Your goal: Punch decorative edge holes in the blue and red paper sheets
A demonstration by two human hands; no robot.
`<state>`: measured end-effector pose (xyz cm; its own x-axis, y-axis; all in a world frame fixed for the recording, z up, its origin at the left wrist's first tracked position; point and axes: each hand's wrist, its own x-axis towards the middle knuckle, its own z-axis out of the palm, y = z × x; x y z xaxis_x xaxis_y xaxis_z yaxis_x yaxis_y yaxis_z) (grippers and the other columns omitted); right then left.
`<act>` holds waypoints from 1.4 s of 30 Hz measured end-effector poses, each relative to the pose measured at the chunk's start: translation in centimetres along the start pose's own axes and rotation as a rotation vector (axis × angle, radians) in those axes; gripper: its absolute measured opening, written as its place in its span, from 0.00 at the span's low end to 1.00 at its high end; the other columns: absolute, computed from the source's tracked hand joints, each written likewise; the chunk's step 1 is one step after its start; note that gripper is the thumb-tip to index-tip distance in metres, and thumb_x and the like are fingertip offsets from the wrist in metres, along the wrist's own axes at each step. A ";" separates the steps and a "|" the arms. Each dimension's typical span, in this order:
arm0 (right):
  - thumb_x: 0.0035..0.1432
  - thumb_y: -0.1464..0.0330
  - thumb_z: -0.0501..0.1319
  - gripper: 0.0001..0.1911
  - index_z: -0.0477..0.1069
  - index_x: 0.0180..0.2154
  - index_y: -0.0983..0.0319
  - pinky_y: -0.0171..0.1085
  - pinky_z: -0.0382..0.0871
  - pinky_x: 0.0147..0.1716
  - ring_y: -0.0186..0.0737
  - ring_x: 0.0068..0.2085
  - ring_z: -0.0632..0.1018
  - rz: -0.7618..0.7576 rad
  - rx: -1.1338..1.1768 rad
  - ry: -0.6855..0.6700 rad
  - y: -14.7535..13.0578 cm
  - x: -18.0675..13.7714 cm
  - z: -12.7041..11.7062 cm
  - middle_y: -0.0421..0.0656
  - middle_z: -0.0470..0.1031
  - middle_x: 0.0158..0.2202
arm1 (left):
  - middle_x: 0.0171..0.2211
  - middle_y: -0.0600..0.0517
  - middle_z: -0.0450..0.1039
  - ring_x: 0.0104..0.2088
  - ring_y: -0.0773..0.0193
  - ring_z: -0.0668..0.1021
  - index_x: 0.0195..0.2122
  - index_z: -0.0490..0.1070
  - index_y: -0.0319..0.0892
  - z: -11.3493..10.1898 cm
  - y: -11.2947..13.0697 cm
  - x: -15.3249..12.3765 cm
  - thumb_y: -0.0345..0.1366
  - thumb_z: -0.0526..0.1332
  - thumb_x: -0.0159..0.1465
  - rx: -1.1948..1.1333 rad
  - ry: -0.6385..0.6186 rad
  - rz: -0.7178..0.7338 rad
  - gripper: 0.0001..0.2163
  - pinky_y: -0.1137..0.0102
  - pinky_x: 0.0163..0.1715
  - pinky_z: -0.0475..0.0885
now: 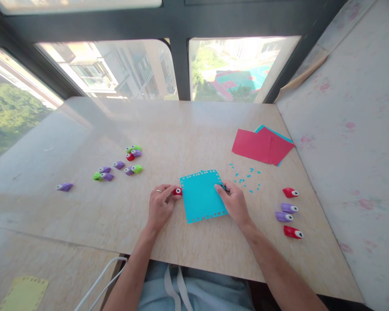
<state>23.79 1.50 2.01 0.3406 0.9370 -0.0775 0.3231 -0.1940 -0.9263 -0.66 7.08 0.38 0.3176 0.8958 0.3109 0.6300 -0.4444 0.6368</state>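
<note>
Square blue paper sheet (202, 196) is pinched by the right hand (236, 201); left of this grip, the left hand (161, 205) holds a small red plastic punch (178, 191) at the sheet's edge.

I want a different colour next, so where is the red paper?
In the head view, the red paper lies right of centre on the table, beyond the blue scraps and close to the wallpapered wall.

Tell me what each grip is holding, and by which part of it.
The left grip holds a red punch by its body; the right grip holds the blue sheet by its right edge.
</note>
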 end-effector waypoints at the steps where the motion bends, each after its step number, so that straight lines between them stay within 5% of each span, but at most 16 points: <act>1: 0.59 0.52 0.55 0.20 0.70 0.29 0.62 0.32 0.57 0.26 0.33 0.26 0.63 -0.004 -0.003 0.001 0.0 0.0 0.0 0.37 0.64 0.24 | 0.39 0.49 0.77 0.40 0.57 0.75 0.42 0.78 0.46 0.0 0.0 0.0 0.35 0.62 0.64 -0.001 -0.002 0.000 0.08 0.63 0.42 0.67; 11: 0.59 0.53 0.55 0.20 0.73 0.32 0.63 0.34 0.60 0.29 0.36 0.29 0.68 -0.032 -0.057 0.025 0.0 0.0 0.2 0.40 0.70 0.27 | 0.40 0.48 0.76 0.40 0.57 0.75 0.42 0.78 0.45 -0.1 0.1 0.0 0.34 0.62 0.64 0.002 -0.011 -0.011 0.08 0.62 0.42 0.67; 28: 0.59 0.52 0.56 0.20 0.70 0.29 0.62 0.33 0.57 0.26 0.33 0.26 0.63 -0.004 -0.031 0.006 -0.3 0.0 0.0 0.37 0.64 0.23 | 0.39 0.48 0.77 0.40 0.58 0.75 0.41 0.78 0.45 -0.3 0.4 0.1 0.38 0.62 0.64 -0.035 -0.016 -0.048 0.08 0.62 0.43 0.67; 32: 0.59 0.53 0.55 0.20 0.70 0.29 0.62 0.33 0.57 0.26 0.34 0.26 0.63 -0.002 -0.035 0.007 -0.3 0.0 0.0 0.37 0.64 0.24 | 0.39 0.48 0.77 0.41 0.58 0.76 0.39 0.77 0.44 -0.8 0.4 0.0 0.47 0.61 0.65 -0.284 0.021 -0.187 0.12 0.64 0.43 0.70; 38: 0.59 0.53 0.56 0.20 0.71 0.29 0.62 0.33 0.57 0.26 0.34 0.26 0.63 -0.002 -0.036 0.004 -0.1 0.0 0.1 0.38 0.63 0.24 | 0.38 0.44 0.78 0.38 0.59 0.78 0.38 0.76 0.40 -1.5 -1.0 -0.1 0.59 0.52 0.65 -0.877 0.394 -0.429 0.26 0.66 0.38 0.72; 42: 0.59 0.53 0.56 0.19 0.71 0.30 0.62 0.33 0.57 0.27 0.34 0.27 0.63 0.007 -0.029 -0.001 -0.1 0.0 0.1 0.37 0.63 0.24 | 0.38 0.42 0.78 0.39 0.58 0.79 0.36 0.76 0.41 -2.7 -2.5 0.0 0.64 0.47 0.63 -1.148 0.492 -0.533 0.31 0.64 0.38 0.74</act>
<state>23.73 1.58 2.09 0.3419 0.9359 -0.0844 0.3458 -0.2088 -0.9148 -4.13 8.21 0.69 -0.2134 0.9726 -0.0922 -0.4213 -0.0064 0.9069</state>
